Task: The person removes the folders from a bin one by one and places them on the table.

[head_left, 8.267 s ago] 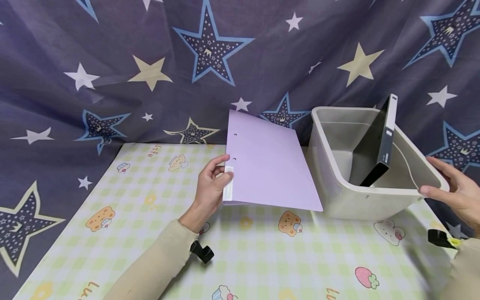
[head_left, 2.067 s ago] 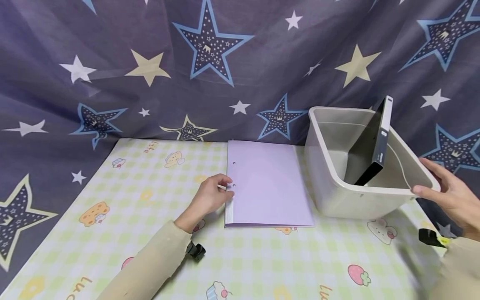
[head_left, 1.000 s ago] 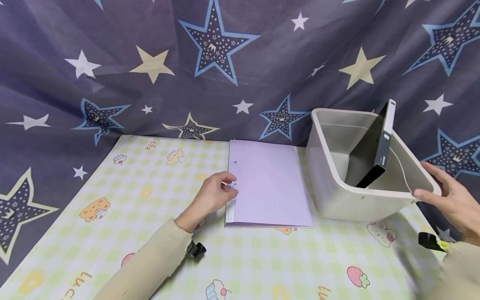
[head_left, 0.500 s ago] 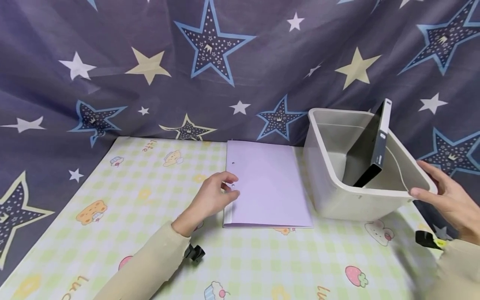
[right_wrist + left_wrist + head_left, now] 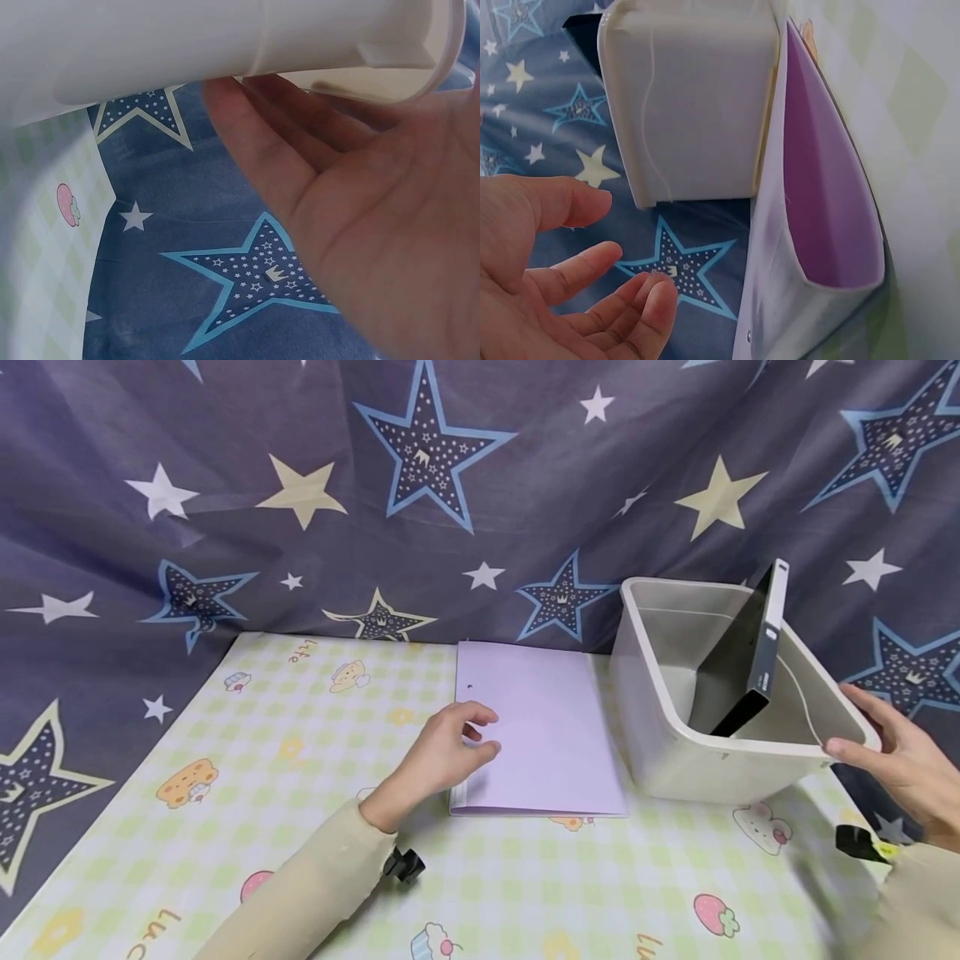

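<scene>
A lilac file folder (image 5: 543, 727) lies flat on the table, its spine to the left, with a small rivet near that edge. My left hand (image 5: 450, 747) hovers over the spine side, fingers loosely bent and holding nothing. In the left wrist view, the folder (image 5: 832, 195) shows its purple inside through the open end, apart from the left hand (image 5: 592, 285). To the right stands a light grey plastic bin (image 5: 697, 768). My right hand (image 5: 907, 752) grips the rim at its front right corner. Inside the bin, a black binder (image 5: 738, 660) leans upright, its top above the rim.
The table (image 5: 315, 827) wears a green and white checked cloth with cartoon prints. Its back edge meets a dark blue star-patterned curtain (image 5: 525, 485). The bin stands close to the folder's right edge, near the table's right side.
Earlier the left hand held the folder tilted up by its spine; now it lies flat and is let go. The left hand has drifted right over it. The right hand stays on the bin.
</scene>
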The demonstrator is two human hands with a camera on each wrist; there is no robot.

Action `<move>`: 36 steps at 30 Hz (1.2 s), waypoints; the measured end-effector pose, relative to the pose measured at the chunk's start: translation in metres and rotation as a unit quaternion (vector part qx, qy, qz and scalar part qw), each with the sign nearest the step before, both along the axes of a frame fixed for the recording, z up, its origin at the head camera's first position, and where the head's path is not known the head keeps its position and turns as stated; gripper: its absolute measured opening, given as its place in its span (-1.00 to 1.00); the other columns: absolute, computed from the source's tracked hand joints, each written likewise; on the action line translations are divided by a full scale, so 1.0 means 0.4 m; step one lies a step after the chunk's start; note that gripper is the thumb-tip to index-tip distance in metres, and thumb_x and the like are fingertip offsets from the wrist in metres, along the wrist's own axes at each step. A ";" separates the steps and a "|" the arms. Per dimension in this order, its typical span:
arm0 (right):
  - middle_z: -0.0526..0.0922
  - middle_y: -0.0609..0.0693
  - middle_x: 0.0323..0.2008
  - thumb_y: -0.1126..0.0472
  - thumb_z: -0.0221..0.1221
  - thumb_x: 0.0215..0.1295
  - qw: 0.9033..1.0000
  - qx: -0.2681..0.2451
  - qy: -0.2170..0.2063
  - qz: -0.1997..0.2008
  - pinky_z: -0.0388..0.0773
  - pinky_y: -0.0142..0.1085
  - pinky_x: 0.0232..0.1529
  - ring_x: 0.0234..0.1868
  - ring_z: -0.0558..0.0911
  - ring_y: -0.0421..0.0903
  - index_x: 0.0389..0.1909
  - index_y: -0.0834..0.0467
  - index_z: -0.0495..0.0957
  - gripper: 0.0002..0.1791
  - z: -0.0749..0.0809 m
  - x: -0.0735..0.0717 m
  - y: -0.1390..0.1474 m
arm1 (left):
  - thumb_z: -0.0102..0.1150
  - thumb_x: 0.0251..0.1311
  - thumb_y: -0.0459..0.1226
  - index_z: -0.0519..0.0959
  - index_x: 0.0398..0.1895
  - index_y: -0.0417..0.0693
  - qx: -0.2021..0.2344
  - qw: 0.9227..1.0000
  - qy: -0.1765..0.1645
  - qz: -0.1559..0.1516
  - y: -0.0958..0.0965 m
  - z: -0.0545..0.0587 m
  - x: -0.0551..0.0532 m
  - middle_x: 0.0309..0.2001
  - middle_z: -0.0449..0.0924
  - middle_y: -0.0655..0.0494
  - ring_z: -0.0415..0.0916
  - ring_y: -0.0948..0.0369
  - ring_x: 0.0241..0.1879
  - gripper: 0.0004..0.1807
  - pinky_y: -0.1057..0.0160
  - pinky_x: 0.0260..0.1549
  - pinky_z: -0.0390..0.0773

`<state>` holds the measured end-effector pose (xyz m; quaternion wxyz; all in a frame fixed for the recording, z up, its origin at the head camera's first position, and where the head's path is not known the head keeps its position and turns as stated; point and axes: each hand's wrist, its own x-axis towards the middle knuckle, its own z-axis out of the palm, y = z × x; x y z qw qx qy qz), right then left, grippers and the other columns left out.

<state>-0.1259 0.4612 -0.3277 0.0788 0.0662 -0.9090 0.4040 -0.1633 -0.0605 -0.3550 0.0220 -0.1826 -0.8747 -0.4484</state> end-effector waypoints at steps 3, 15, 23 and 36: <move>0.09 -0.10 0.28 0.39 0.13 0.31 1.000 0.002 -0.005 -0.002 0.24 -0.72 -0.23 -0.06 0.27 -0.46 0.52 -0.03 -0.22 -0.07 -0.001 -0.001 -0.003 | 0.33 0.04 -0.31 0.59 -0.05 -0.15 -0.001 1.000 0.000 -0.009 0.008 0.005 0.002 -0.09 0.60 -0.06 0.56 0.12 -0.22 -0.65 0.18 -0.23 0.54; 0.20 -0.24 0.15 0.47 0.14 0.25 1.000 -0.015 0.018 0.005 0.26 -0.72 -0.22 -0.07 0.30 -0.45 0.52 0.06 -0.16 -0.07 -0.009 -0.003 0.006 | 0.33 0.05 -0.29 0.59 -0.05 -0.14 -0.010 0.999 0.024 -0.034 0.054 0.029 0.002 -0.11 0.60 -0.03 0.55 0.13 -0.23 -0.65 0.23 -0.24 0.52; 0.23 -0.35 0.08 0.54 0.12 0.22 0.999 -0.030 0.030 0.019 0.30 -0.73 -0.19 -0.06 0.34 -0.47 0.51 0.11 -0.14 -0.07 -0.010 -0.005 0.012 | 0.32 0.06 -0.25 0.59 -0.05 -0.09 -0.025 0.998 0.035 -0.045 0.084 0.044 0.001 -0.09 0.60 0.02 0.54 0.18 -0.23 -0.65 0.26 -0.22 0.50; 0.36 -0.29 0.01 0.66 0.05 0.16 0.987 -0.148 0.038 0.047 0.35 -0.73 -0.18 -0.08 0.43 -0.49 0.49 0.19 -0.09 -0.09 -0.010 -0.008 0.003 | 0.33 0.07 -0.21 0.59 -0.04 -0.01 -0.035 0.997 0.037 -0.058 0.126 0.069 0.006 -0.11 0.58 0.17 0.53 0.23 -0.23 -0.65 0.31 -0.24 0.47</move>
